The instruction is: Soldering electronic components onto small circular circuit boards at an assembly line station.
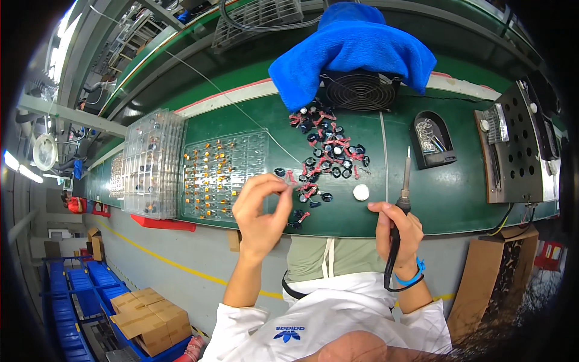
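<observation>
My right hand (400, 228) is wrapped round a soldering iron (406, 178), its tip pointing up and away from me and its black cord hanging past my wrist. My left hand (260, 214) is raised at the near edge of the bench with thumb and index finger pinched together. Whatever lies between those fingertips is too small to make out. Beside them is a small round black part (280, 172) with red wires. Just to the right spreads a loose pile of similar black parts (329, 151). A round white disc (360, 192) lies between the pile and the iron.
A clear tray with orange parts (211, 172) and stacked clear trays (154, 163) stand left. A fan (360, 92) under a blue towel (353, 42) stands behind the pile. Right are a black bin (443, 158) of metal pieces and a perforated metal box (512, 145). A thin wire crosses overhead.
</observation>
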Demonstrator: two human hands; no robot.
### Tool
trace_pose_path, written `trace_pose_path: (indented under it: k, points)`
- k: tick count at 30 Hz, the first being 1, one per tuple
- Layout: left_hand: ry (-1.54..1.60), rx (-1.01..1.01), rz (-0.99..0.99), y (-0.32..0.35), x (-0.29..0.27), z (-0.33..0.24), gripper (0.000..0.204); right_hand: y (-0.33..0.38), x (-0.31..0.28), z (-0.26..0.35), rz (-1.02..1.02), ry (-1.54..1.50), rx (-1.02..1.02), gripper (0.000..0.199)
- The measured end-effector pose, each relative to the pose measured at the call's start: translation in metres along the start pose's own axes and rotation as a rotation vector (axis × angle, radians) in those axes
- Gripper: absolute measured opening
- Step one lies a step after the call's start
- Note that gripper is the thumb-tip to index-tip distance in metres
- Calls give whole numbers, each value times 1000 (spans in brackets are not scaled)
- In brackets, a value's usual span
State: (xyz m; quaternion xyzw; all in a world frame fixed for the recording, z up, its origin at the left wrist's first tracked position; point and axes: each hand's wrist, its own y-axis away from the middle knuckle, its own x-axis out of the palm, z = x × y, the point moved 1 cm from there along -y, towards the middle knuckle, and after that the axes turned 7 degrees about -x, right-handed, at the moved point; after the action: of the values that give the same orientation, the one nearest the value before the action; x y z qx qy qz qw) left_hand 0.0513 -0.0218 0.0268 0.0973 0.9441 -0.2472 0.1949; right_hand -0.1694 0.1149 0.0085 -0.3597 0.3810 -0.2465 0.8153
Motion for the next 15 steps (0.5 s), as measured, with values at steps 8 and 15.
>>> trace_pose_path:
  k: [8,15]
  points:
    - [3,122,48,18,48,-42,21,6,12,-2,-88,-115,60,34]
    - [-90,224,90,28,74,-36,25,6,21,-6,-78,-127,-19,33]
